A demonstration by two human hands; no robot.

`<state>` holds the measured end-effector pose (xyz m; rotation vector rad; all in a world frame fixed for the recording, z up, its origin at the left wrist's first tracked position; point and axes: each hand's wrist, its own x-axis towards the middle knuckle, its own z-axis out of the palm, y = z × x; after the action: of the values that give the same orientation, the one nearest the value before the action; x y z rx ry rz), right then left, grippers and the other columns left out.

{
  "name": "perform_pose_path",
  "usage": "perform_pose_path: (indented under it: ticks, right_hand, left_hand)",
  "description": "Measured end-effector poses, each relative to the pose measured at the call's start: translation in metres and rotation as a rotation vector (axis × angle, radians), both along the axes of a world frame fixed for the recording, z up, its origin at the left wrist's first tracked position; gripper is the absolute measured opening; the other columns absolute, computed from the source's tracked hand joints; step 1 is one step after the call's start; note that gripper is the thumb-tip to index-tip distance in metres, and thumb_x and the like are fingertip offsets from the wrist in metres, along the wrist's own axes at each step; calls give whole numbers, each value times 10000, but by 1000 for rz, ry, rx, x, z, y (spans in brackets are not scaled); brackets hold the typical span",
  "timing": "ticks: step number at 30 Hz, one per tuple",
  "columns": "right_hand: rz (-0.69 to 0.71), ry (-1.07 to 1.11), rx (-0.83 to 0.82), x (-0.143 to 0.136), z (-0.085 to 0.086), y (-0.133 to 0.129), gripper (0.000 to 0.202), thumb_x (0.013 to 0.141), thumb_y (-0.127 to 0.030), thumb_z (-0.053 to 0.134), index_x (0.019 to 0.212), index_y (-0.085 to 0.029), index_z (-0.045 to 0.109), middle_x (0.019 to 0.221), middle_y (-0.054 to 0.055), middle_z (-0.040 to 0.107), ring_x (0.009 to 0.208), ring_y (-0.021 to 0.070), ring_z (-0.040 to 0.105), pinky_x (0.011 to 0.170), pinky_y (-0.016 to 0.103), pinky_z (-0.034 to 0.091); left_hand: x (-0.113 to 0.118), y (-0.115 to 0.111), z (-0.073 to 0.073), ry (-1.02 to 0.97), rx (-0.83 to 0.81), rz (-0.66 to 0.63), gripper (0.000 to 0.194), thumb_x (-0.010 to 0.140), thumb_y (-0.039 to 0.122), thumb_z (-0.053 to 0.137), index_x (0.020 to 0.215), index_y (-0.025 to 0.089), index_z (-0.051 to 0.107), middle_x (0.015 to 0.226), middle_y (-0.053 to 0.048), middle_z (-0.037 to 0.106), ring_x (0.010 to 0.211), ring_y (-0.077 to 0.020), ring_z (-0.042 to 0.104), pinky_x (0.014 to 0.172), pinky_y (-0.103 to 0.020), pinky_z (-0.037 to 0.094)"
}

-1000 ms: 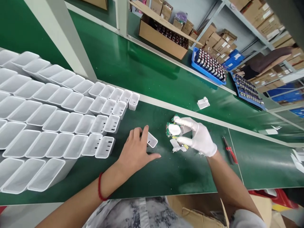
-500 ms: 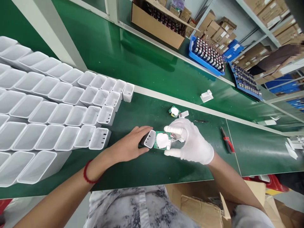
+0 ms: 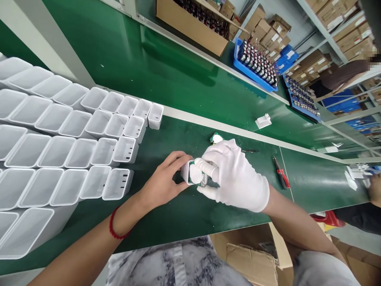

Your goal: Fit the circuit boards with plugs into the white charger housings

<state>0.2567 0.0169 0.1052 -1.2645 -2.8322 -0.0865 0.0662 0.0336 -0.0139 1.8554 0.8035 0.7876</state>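
My bare left hand (image 3: 166,176) is wrapped round a small white plastic case (image 3: 185,173), its open end turned toward my right hand. My right hand (image 3: 232,174), in a white glove, pinches a green circuit board (image 3: 203,178) with a round white pad (image 3: 195,173) on it. Part of the board sits inside the mouth of the case. Gloved fingers hide the board's far end. Just beyond the glove lies a second circuit board (image 3: 216,138) with a white pad, partly covered by my fingers.
Rows of open white cases (image 3: 68,151) fill the bench's left side. Red-handled pliers (image 3: 281,173) and a thin dark tool (image 3: 250,151) lie to the right. A white plastic part (image 3: 263,120) is farther back. Blue trays of parts (image 3: 258,63) and a cardboard box (image 3: 190,26) stand behind.
The board has moved left, from just outside the case's mouth to partly inside it. My right hand has come closer to my left. The view has shifted slightly.
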Motion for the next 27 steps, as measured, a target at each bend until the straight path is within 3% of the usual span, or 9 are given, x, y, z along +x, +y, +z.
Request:
perform_pose_path:
  ticks: [7, 11, 21, 27]
  right_hand:
    - [-16, -95, -1, -4, -1, 2, 228, 795, -335, 605, 848, -119, 657, 782, 105, 633, 787, 254, 538, 746, 421, 372]
    - [-12, -132, -2, -6, -1, 1, 274, 821, -346, 583, 909, -99, 662, 801, 119, 630, 818, 270, 532, 758, 427, 374]
    - [-41, -258, 12, -14, 0, -4, 188, 858, -304, 526, 850, -141, 621, 794, 113, 591, 836, 293, 519, 784, 466, 371]
    - [-27, -329, -70, -25, 2, 2, 193, 891, -307, 517, 809, -149, 594, 766, 106, 558, 789, 281, 520, 732, 447, 407]
  left_hand:
    - [-1, 1, -2, -14, -6, -4, 451, 814, 186, 667, 1239, 231, 525, 1243, -71, 526, 1052, -189, 612, 916, -310, 574]
    - [-1, 1, -1, -5, 2, 8, 445, 809, 181, 667, 1229, 226, 529, 1240, -72, 531, 1053, -188, 614, 909, -304, 578]
    - [-1, 1, 3, 11, -6, -8, 388, 836, 233, 632, 1215, 233, 549, 1225, -78, 554, 1032, -203, 628, 911, -336, 588]
    - [0, 0, 1, 37, -15, 11, 380, 813, 229, 633, 1187, 225, 564, 1220, -80, 567, 1060, -210, 626, 906, -329, 580]
